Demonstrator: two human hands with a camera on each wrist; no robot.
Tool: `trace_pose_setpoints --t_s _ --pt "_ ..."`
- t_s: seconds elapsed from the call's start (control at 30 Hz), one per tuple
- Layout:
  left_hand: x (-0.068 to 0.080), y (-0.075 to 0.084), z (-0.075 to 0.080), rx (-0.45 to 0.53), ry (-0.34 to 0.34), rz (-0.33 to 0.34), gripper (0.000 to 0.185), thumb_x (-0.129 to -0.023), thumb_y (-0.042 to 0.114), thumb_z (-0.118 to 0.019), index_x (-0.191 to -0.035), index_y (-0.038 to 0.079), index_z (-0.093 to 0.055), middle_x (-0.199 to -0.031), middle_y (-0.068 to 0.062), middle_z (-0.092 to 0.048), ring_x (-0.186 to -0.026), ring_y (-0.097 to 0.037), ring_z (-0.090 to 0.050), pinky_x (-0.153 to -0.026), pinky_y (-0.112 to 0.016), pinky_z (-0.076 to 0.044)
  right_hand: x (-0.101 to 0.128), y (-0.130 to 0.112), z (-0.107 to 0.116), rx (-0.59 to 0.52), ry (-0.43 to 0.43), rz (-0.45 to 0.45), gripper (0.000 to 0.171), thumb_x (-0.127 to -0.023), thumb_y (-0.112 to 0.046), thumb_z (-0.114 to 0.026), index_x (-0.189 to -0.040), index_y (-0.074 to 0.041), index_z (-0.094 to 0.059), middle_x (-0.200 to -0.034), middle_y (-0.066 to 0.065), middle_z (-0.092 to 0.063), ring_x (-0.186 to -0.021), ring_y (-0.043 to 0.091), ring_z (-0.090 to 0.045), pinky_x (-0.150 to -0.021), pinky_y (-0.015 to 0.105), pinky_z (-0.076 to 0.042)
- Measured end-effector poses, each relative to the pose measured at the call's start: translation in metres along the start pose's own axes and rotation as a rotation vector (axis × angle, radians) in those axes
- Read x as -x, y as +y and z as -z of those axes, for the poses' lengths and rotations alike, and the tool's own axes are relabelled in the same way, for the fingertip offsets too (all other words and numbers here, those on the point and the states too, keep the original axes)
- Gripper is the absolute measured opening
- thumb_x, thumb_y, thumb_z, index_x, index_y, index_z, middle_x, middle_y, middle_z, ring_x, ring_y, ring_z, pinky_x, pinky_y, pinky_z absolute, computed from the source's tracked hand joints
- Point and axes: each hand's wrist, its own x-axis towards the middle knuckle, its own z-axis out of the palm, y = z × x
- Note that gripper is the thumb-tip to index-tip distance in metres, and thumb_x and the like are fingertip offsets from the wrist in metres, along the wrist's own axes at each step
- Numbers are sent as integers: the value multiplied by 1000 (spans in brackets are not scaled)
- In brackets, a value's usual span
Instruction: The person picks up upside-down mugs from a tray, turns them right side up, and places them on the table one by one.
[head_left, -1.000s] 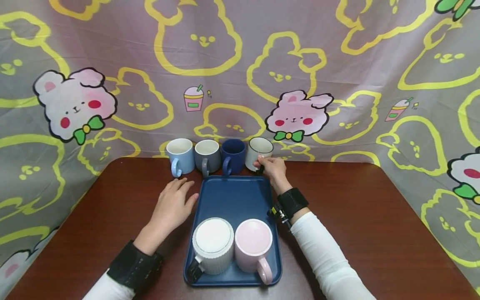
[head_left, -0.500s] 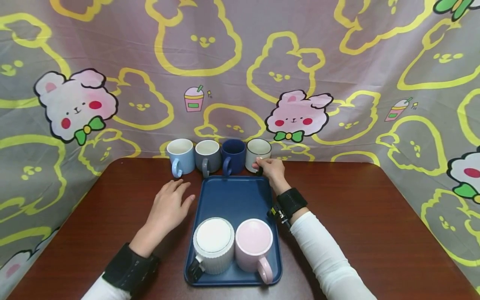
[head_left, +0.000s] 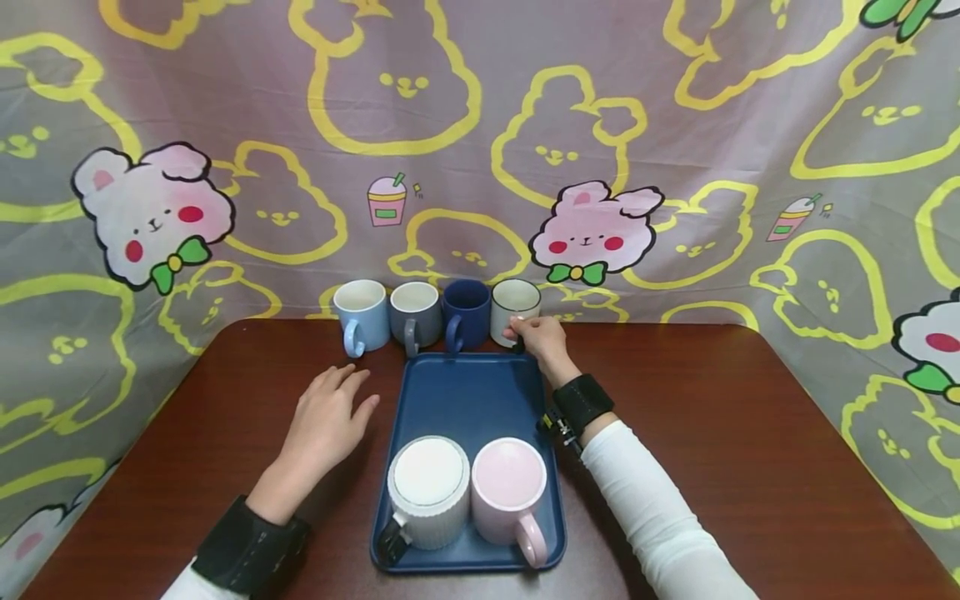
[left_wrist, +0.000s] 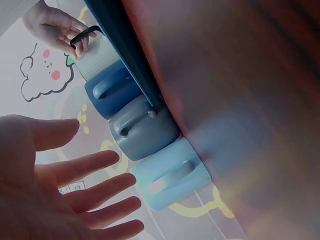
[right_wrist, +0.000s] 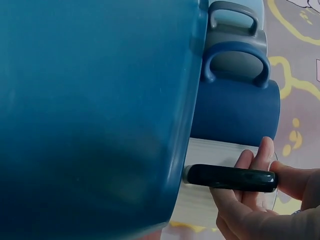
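Note:
My right hand [head_left: 546,342] holds the black handle [right_wrist: 232,177] of a white mug [head_left: 505,318] with a dark rim, its fingers around the handle. That mug stands at the right end of a row behind the tray. Left of it stand a navy mug [head_left: 472,312], a grey mug [head_left: 426,325] and a light blue mug [head_left: 367,321], handles facing me. With fingers spread and holding nothing, my left hand [head_left: 322,421] hovers left of the tray, nearest the light blue mug.
A blue tray [head_left: 472,396] lies in the middle of the brown table [head_left: 697,417]. At its near end are a ribbed whitish mug [head_left: 438,517] with a black handle and a pink mug [head_left: 495,517]. A patterned cloth [head_left: 450,100] hangs behind the mug row.
My left hand has drawn back toward me and left, away from the tray's edge. The white mug has shifted slightly left, closer to the navy one, with my right hand still on its handle.

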Motion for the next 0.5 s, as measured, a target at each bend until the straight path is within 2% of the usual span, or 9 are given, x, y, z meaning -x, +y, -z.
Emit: trace_pose_setpoints --t_s 0.1,0.17,0.3,0.5 --pt "1 -2 0 -2 8 -6 44 -90 21 -61 -125 -6 -55 -131 -32 -49 -126 -50 -39 -102 -65 -31 1 0 1 -3 -9 0 34 -93 -30 -60 -98 1 -72 -101 18 -70 -101 17 -63 -77 28 -45" --pt "2 -2 0 -1 11 -9 44 -90 21 -61 -125 -6 -56 -131 -32 -49 -125 -50 -40 -102 -65 -31 1 0 2 0 -12 4 34 -94 -30 -60 -98 1 -72 -102 19 -70 -88 13 -59 -70 25 -41" --pt "3 -3 0 -1 6 -7 44 -91 22 -60 -125 -7 -56 -131 -33 -49 -125 -51 -40 -102 -65 -31 1 1 2 16 -16 8 35 -94 -31 -59 -96 1 -72 -101 19 -70 -66 10 -44 -62 23 -36" --pt "0 -1 0 2 11 -1 45 -92 22 -59 -125 -6 -55 -132 -32 -48 -126 -50 -39 -103 -65 -30 -1 0 1 89 2 9 36 -93 -34 -59 -92 -1 -74 -98 16 -72 -67 11 -46 -60 21 -36"
